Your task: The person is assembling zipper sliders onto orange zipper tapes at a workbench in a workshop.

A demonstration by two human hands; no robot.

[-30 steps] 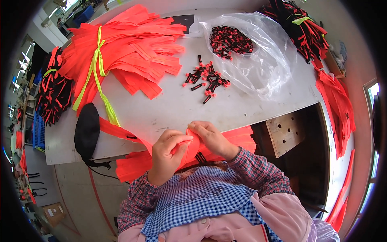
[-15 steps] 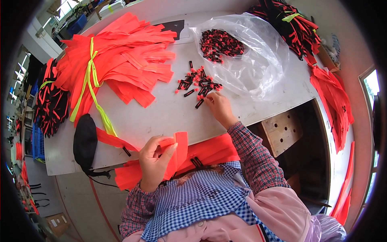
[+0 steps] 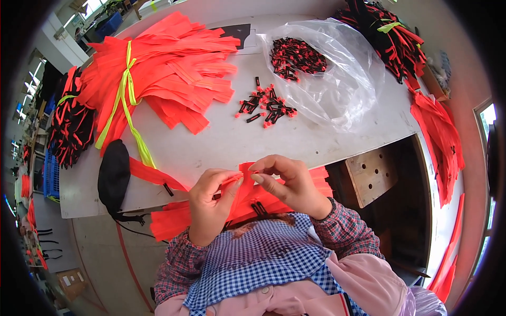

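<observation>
In front of my waist, my left hand (image 3: 213, 203) pinches an orange-red zipper strip (image 3: 245, 181), whose end stands up between my hands. My right hand (image 3: 290, 184) is at that end, thumb and forefinger pinched together. Whatever small thing they hold is hidden by the fingertips. More orange-red zipper strips (image 3: 174, 224) lie across my lap, with a pair of black zipper pulls (image 3: 259, 208) on them. Farther off on the table is a loose pile of zipper sliders (image 3: 274, 108) with black pulls and orange-red bodies.
A clear plastic bag (image 3: 353, 89) holds many more sliders (image 3: 298, 57). At the left lies a big bundle of orange-red strips (image 3: 168, 68) tied with a yellow-green band (image 3: 125, 87). A black pouch-like thing (image 3: 114, 176) sits by the table's (image 3: 316, 142) front edge. Below right is a wooden block with holes (image 3: 371, 176).
My right hand has come back from the slider pile to the strip end beside my left hand. The left hand still grips the strip. The view has shifted slightly.
</observation>
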